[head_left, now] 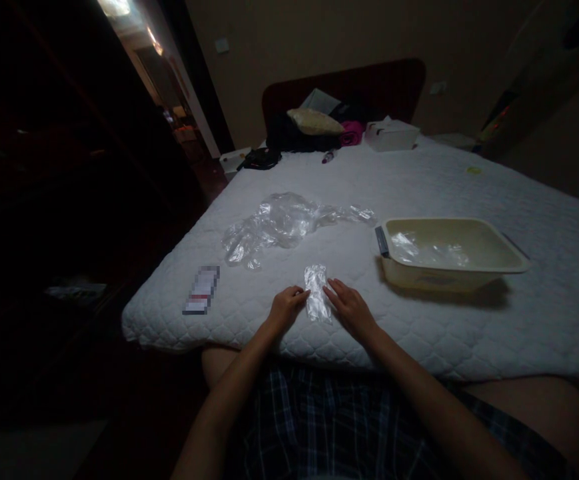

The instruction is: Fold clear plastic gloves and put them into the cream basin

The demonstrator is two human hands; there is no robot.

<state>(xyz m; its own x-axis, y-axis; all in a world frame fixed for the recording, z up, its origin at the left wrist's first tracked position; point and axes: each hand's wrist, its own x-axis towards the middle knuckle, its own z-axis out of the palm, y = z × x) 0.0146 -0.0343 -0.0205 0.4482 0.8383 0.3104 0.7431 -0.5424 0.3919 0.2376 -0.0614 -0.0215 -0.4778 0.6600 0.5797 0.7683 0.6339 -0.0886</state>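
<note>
A clear plastic bag point(318, 303), folded into a narrow strip, lies flat on the bed near its front edge. My left hand point(286, 308) is at the strip's left side, its fingers curled together and the thumb at the plastic edge. On the other side, my right hand point(353, 310) has its fingers stretched and slightly apart, the tips touching the right edge. Behind them spreads a heap of loose, crumpled clear plastic bags point(286, 220). To the right stands a cream plastic basin point(449, 277) with grey handles, and some clear plastic lies inside it.
A phone-like blurred rectangle point(202, 291) lies left on the white quilted bed point(419, 180). Toward the headboard point(404, 83) are a cushion point(315, 122), dark cloth, a pink roll point(352, 133), a white box point(392, 135) and a small bottle point(328, 157).
</note>
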